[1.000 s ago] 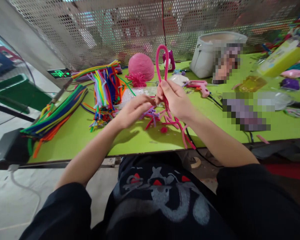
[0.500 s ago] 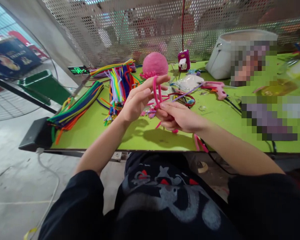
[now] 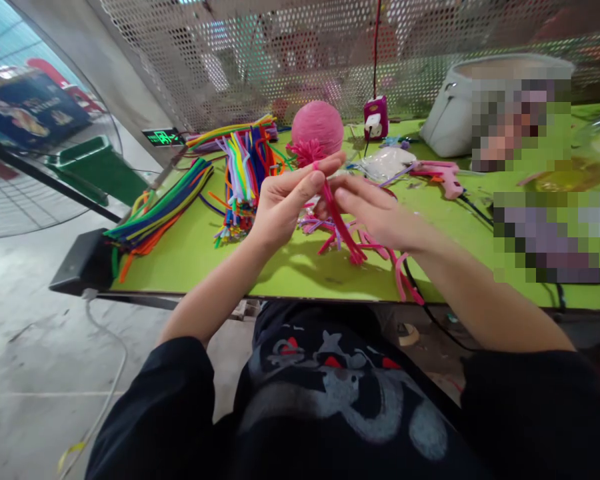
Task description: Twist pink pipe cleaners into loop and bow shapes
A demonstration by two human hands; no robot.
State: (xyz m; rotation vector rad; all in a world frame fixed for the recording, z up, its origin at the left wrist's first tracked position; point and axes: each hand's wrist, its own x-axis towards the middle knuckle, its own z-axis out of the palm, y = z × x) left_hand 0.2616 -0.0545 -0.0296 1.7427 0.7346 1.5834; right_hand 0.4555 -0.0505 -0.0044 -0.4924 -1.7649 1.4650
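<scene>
My left hand point(image 3: 285, 203) and my right hand point(image 3: 375, 213) meet above the green table point(image 3: 190, 253), both pinching a folded pink pipe cleaner point(image 3: 341, 230). Its top is hidden between my fingertips and its doubled ends hang down toward the table. Under my hands lie loose pink and purple pipe cleaner pieces point(image 3: 375, 247), some trailing over the table's near edge.
Bundles of coloured pipe cleaners point(image 3: 240, 170) lie at the left, with a longer bundle point(image 3: 155, 210) beyond. A pink yarn ball point(image 3: 317, 127), a pink glue gun point(image 3: 443, 177), a clear bag point(image 3: 385, 162) and a white bag point(image 3: 455, 113) stand behind. A perforated metal screen backs the table.
The tall pink loop that stood above my hands has been folded down; the pipe cleaner now hangs below my fingers. My right hand rose to meet the left. The view shifted slightly.
</scene>
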